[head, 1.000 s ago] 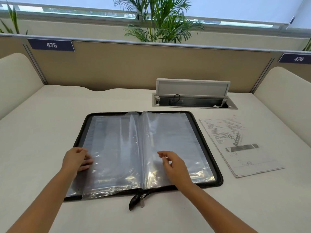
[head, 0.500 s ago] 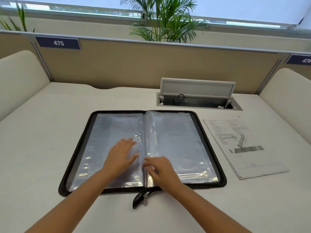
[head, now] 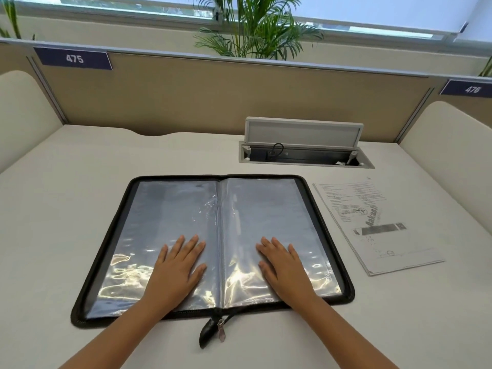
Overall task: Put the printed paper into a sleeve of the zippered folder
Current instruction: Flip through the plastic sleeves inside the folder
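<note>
Two hands are pressing flat on one open zippered folder [head: 111,251]: the left hand [head: 177,265] is lying with straight, spread fingers on the left clear sleeve [head: 170,209], the right hand [head: 283,263] likewise on the right clear sleeve [head: 266,206]. One zipper pull [head: 221,327] is hanging at the near edge. One printed paper [head: 372,225] is lying on the bench [head: 53,209], just beside the folder's right edge, outside any sleeve.

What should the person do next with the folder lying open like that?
Probably reach the right hand over to the printed paper and pick it up. The folder lies open, both hands rest flat on its sleeves, and the paper lies untouched beside it on the right.
</note>
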Motion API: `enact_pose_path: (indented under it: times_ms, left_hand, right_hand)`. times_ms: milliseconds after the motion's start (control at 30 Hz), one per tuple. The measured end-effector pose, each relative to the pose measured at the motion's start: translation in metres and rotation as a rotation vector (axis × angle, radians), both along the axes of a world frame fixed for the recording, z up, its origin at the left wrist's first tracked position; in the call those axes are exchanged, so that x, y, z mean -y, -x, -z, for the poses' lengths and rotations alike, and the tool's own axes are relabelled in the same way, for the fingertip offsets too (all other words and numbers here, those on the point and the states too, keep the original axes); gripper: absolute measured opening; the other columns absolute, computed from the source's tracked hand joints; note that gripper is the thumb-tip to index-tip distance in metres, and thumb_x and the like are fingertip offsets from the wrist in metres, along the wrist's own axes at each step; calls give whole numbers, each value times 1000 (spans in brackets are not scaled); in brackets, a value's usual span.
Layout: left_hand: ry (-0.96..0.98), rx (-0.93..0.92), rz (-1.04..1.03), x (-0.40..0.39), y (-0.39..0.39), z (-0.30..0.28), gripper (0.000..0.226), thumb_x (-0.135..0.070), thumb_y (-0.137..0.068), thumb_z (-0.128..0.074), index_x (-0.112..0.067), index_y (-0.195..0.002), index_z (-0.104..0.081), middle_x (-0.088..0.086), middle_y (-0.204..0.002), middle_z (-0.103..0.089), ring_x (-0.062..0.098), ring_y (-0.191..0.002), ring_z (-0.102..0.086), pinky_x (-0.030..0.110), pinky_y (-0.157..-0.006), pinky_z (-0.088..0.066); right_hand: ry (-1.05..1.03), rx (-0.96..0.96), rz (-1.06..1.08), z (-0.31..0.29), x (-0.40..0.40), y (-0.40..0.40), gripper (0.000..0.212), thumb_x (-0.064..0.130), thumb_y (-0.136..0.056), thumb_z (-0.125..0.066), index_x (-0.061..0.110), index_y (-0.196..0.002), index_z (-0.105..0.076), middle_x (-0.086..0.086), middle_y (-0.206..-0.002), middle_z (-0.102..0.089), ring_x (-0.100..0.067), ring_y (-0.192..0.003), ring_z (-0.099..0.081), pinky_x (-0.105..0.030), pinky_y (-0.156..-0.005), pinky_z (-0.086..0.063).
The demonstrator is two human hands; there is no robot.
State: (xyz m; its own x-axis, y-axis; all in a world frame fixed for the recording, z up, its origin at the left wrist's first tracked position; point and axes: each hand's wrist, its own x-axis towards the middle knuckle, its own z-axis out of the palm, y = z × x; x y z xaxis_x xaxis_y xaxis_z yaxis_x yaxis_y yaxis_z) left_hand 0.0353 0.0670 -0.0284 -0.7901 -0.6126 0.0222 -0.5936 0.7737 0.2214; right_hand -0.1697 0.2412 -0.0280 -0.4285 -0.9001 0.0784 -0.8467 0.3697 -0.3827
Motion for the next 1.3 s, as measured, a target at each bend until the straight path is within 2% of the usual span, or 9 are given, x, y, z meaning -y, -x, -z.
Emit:
enact_pose_path:
  times_ms: [200, 433, 767, 900, 967, 1033, 1067, 1233, 1300]
  left_hand:
    - [-15, -41, 6, -10, -19, -1, 88, -73, -74, 15, -32, -143, -19, -11, -154, -12, 15, -143, -2, 40, -115, -2]
    - [2, -17, 4, -8, -36, -1, 81, -73, -74, 16, -34, -141, -8, -14, -151, -4, 11, -141, 5, 36, -115, 2]
    - [-5, -15, 3, -9, -34, -5, 84, -73, -74, 15, -32, -142, -13, -13, -152, -8, 13, -141, 0, 39, -115, -3]
    - [-18, -25, -5, -10, -35, -10, 86, -75, -75, 9, -32, -142, -22, -15, -150, -12, 13, -142, -8, 41, -116, -10]
    - [-31, -46, -40, -8, -28, -18, 70, -66, -85, -17, -28, -138, -39, -8, -149, -31, 19, -140, -28, 43, -112, -24]
    - [-73, -123, -94, -9, -15, -28, 42, -41, -91, -43, -19, -124, -55, 4, -134, -55, 24, -123, -48, 41, -101, -37]
    - [-121, -176, -108, -13, -6, -34, 34, -31, -91, -49, -16, -120, -58, 6, -126, -59, 24, -116, -51, 39, -98, -39]
    - [-360, -363, 24, -65, 45, -51, 31, -21, -93, -49, -16, -122, -53, 0, -122, -54, 18, -115, -49, 27, -94, -36]
    - [-477, -440, 69, -90, 68, -56, 32, -17, -93, -47, -18, -124, -51, -4, -119, -52, 13, -105, -54, 22, -90, -41]
  right_hand:
    - [-5, 2, -7, 0, -8, -19, 45, 39, -99, -27, 31, -143, -30, 14, -154, -23, -5, -144, -9, -31, -116, 5]
    - [-23, 3, -14, 1, -9, -35, 46, 40, -99, -24, 32, -144, -28, 15, -155, -20, -4, -144, -5, -32, -117, 6]
    - [-35, 17, -29, 0, -10, -34, 46, 40, -99, -24, 32, -145, -26, 14, -156, -17, -4, -145, -2, -33, -117, 7]
    - [11, 177, -45, -12, -12, -33, 48, 32, -98, -36, 30, -145, -26, 13, -155, -22, -5, -145, -7, -30, -117, 6]
    - [83, 315, -20, -21, -15, -31, 49, 27, -96, -42, 30, -143, -29, 12, -152, -29, -5, -143, -16, -26, -117, -2]
    - [142, 399, 22, -28, -22, -28, 47, 24, -96, -45, 29, -141, -33, 11, -147, -36, -5, -138, -28, -24, -116, -18]
    - [165, 421, 45, -30, -26, -25, 46, 24, -96, -46, 28, -140, -35, 11, -145, -39, -5, -135, -32, -23, -113, -24]
    - [241, 408, 151, -35, -52, 1, 40, 22, -96, -47, 27, -135, -42, 14, -136, -45, -3, -128, -39, -19, -106, -29]
    - [268, 387, 213, -35, -63, 17, 40, 20, -95, -47, 27, -134, -43, 12, -133, -47, -2, -123, -41, -18, -103, -30]
